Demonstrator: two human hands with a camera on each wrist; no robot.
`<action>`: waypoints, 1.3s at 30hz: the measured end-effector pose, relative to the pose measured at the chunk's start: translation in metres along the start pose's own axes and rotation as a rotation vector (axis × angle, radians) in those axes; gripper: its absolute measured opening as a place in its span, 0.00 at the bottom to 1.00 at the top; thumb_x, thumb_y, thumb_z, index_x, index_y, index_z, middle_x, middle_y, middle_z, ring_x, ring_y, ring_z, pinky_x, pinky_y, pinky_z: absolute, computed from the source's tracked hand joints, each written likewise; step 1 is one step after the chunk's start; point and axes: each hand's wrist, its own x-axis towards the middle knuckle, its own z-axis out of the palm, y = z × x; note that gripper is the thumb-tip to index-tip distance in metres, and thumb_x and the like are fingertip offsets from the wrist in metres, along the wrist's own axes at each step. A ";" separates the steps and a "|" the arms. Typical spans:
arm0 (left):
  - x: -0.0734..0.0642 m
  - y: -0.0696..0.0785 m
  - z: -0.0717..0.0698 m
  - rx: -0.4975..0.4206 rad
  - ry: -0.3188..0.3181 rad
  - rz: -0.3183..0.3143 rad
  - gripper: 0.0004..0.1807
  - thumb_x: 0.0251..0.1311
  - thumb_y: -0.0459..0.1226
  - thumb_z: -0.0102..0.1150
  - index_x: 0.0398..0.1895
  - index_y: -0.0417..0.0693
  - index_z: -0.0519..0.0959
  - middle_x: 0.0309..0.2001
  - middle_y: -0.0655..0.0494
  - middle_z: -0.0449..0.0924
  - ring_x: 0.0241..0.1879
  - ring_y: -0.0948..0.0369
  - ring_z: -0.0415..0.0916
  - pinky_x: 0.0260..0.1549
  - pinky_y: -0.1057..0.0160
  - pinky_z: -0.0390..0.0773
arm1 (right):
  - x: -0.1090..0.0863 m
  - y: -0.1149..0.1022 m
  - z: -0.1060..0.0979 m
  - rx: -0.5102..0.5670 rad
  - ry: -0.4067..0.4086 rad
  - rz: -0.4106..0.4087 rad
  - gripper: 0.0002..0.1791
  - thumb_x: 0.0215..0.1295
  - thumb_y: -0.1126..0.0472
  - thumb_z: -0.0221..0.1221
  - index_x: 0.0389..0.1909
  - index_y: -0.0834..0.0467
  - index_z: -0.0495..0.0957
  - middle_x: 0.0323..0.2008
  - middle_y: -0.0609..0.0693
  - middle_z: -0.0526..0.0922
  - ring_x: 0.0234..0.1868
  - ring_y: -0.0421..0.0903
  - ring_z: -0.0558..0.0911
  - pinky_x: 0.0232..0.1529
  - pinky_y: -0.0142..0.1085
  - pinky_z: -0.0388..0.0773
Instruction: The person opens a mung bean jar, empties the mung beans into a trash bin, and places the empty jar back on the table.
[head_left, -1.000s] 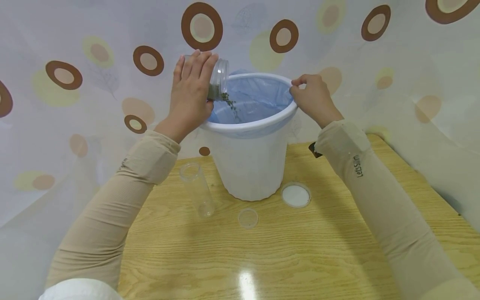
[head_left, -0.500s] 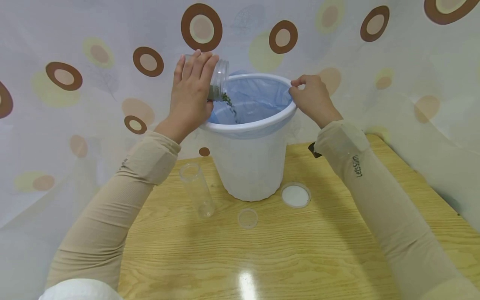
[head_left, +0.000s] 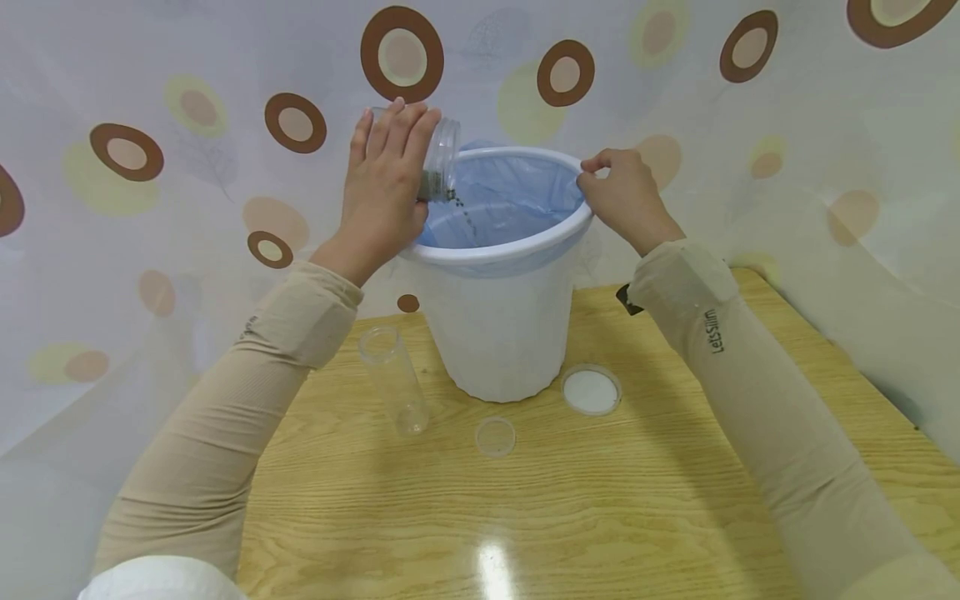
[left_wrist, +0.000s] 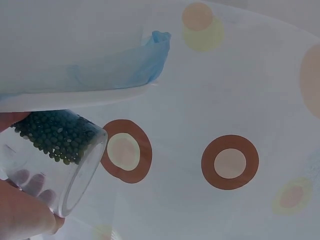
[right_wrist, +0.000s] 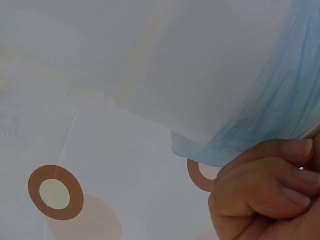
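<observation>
My left hand (head_left: 386, 179) grips a clear jar (head_left: 442, 158), tipped sideways with its open mouth over the left side of a trash bin (head_left: 498, 333). Small green beans (left_wrist: 57, 132) lie along the jar's lower side in the left wrist view. A thin trickle of them falls from its mouth into the bin. The white bin stands upright, lined with a blue plastic bag (head_left: 517, 187) folded over the rim. On the rim's right side, my right hand (head_left: 626, 200) holds the edge with curled fingers; the right wrist view shows the blue liner beside them.
An uncapped clear cylinder (head_left: 401, 383) stands left of the bin on the wooden table (head_left: 600, 508). In front lie a small clear disc (head_left: 495, 437) and a round lid with a white centre (head_left: 592, 392). A small black object (head_left: 628, 300) sits near my right sleeve.
The stream of beans has thinned from a dense flow to a sparse trickle. Both hands, the jar and the bin stay almost in place.
</observation>
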 end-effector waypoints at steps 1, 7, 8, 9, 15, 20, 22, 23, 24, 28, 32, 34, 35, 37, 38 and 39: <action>0.000 0.000 0.000 0.002 0.000 0.002 0.45 0.48 0.28 0.63 0.71 0.44 0.54 0.72 0.47 0.52 0.74 0.51 0.41 0.70 0.55 0.30 | 0.000 0.000 0.000 -0.001 0.000 0.000 0.26 0.72 0.55 0.43 0.67 0.59 0.66 0.55 0.58 0.74 0.42 0.46 0.74 0.38 0.32 0.72; 0.000 0.000 0.001 0.013 0.000 0.010 0.45 0.48 0.27 0.63 0.71 0.44 0.54 0.72 0.46 0.52 0.74 0.51 0.41 0.70 0.55 0.30 | 0.000 0.001 0.000 -0.001 -0.001 0.001 0.26 0.72 0.55 0.43 0.68 0.59 0.65 0.55 0.58 0.74 0.42 0.47 0.74 0.39 0.33 0.73; 0.000 0.000 0.001 0.015 -0.001 0.010 0.45 0.48 0.27 0.62 0.71 0.44 0.54 0.72 0.46 0.52 0.74 0.51 0.41 0.70 0.55 0.30 | 0.000 0.001 0.000 0.000 -0.002 0.000 0.26 0.72 0.55 0.43 0.67 0.59 0.66 0.55 0.58 0.74 0.42 0.47 0.74 0.39 0.33 0.73; -0.001 0.000 0.001 0.015 -0.002 0.011 0.45 0.48 0.27 0.62 0.71 0.44 0.54 0.72 0.46 0.52 0.74 0.51 0.41 0.70 0.55 0.30 | 0.000 0.001 0.000 -0.002 -0.002 0.001 0.26 0.72 0.55 0.43 0.68 0.59 0.65 0.56 0.58 0.74 0.42 0.47 0.74 0.39 0.33 0.73; -0.001 -0.001 0.002 0.024 -0.015 0.010 0.45 0.48 0.27 0.62 0.71 0.44 0.53 0.72 0.46 0.52 0.74 0.51 0.40 0.70 0.55 0.30 | 0.000 0.001 0.001 0.000 -0.001 -0.002 0.26 0.72 0.55 0.43 0.67 0.59 0.66 0.56 0.58 0.74 0.43 0.47 0.74 0.40 0.33 0.73; -0.002 0.000 0.002 0.027 -0.017 0.014 0.46 0.48 0.27 0.62 0.72 0.44 0.53 0.72 0.46 0.52 0.74 0.52 0.40 0.70 0.55 0.29 | -0.001 0.000 0.001 0.001 -0.001 0.000 0.26 0.72 0.55 0.43 0.67 0.59 0.66 0.56 0.58 0.74 0.43 0.47 0.74 0.40 0.33 0.73; -0.001 0.000 0.002 0.029 -0.017 0.018 0.45 0.48 0.27 0.62 0.72 0.44 0.53 0.72 0.46 0.52 0.74 0.52 0.40 0.70 0.55 0.29 | -0.001 0.000 0.001 0.001 0.001 0.002 0.26 0.72 0.55 0.43 0.68 0.59 0.65 0.56 0.58 0.74 0.43 0.47 0.74 0.40 0.33 0.73; -0.001 0.000 0.002 0.032 -0.017 0.019 0.45 0.48 0.27 0.62 0.72 0.44 0.53 0.72 0.46 0.52 0.74 0.52 0.40 0.70 0.55 0.29 | -0.001 -0.001 0.001 -0.002 0.001 0.005 0.26 0.72 0.55 0.43 0.68 0.59 0.65 0.56 0.58 0.74 0.43 0.47 0.74 0.40 0.33 0.73; -0.001 0.001 0.002 0.035 -0.018 0.020 0.45 0.49 0.27 0.62 0.72 0.44 0.53 0.72 0.46 0.52 0.74 0.52 0.40 0.70 0.55 0.29 | -0.001 -0.001 0.001 -0.005 0.002 0.007 0.26 0.72 0.55 0.43 0.68 0.59 0.65 0.56 0.58 0.74 0.43 0.47 0.74 0.39 0.32 0.73; 0.000 0.001 0.002 0.044 -0.025 0.021 0.45 0.49 0.27 0.62 0.72 0.45 0.53 0.72 0.47 0.51 0.74 0.52 0.39 0.70 0.55 0.29 | -0.001 -0.001 0.000 -0.002 0.002 0.008 0.26 0.72 0.55 0.43 0.68 0.59 0.65 0.56 0.58 0.74 0.43 0.47 0.74 0.39 0.32 0.73; -0.001 0.002 0.002 0.050 -0.027 0.027 0.46 0.49 0.27 0.63 0.72 0.44 0.52 0.72 0.46 0.51 0.74 0.52 0.39 0.70 0.55 0.29 | -0.002 -0.001 0.000 0.004 -0.001 0.008 0.26 0.72 0.55 0.43 0.67 0.59 0.66 0.55 0.58 0.74 0.42 0.47 0.74 0.39 0.32 0.73; -0.001 0.002 0.003 0.052 -0.022 0.031 0.46 0.49 0.27 0.63 0.72 0.44 0.53 0.72 0.46 0.51 0.74 0.52 0.40 0.70 0.55 0.29 | -0.001 0.000 0.000 0.004 -0.004 0.009 0.26 0.72 0.55 0.43 0.68 0.59 0.65 0.55 0.58 0.74 0.42 0.47 0.74 0.39 0.33 0.73; -0.001 0.002 0.003 0.052 -0.019 0.032 0.46 0.49 0.27 0.63 0.72 0.44 0.53 0.72 0.46 0.51 0.74 0.52 0.40 0.70 0.55 0.29 | -0.001 0.000 0.001 0.004 -0.004 0.010 0.26 0.72 0.55 0.43 0.68 0.59 0.65 0.55 0.58 0.74 0.42 0.47 0.74 0.40 0.33 0.73; 0.000 0.002 0.003 0.052 -0.012 0.035 0.45 0.49 0.27 0.62 0.72 0.44 0.53 0.72 0.46 0.52 0.74 0.52 0.40 0.70 0.55 0.29 | -0.001 0.000 0.000 0.004 -0.006 0.010 0.26 0.72 0.55 0.43 0.68 0.59 0.65 0.55 0.58 0.74 0.42 0.47 0.74 0.40 0.33 0.73; 0.000 0.002 0.003 0.052 -0.009 0.036 0.45 0.49 0.26 0.62 0.72 0.44 0.53 0.72 0.46 0.52 0.74 0.52 0.40 0.70 0.55 0.29 | 0.000 0.000 0.000 0.006 -0.006 0.008 0.26 0.72 0.55 0.43 0.68 0.59 0.66 0.55 0.58 0.74 0.42 0.47 0.74 0.40 0.33 0.73; 0.000 0.002 0.003 0.051 -0.007 0.037 0.45 0.49 0.26 0.62 0.72 0.44 0.53 0.72 0.46 0.52 0.74 0.52 0.40 0.70 0.55 0.29 | 0.000 0.000 0.000 0.006 -0.004 0.006 0.26 0.72 0.55 0.43 0.67 0.59 0.66 0.55 0.58 0.74 0.42 0.47 0.74 0.39 0.33 0.72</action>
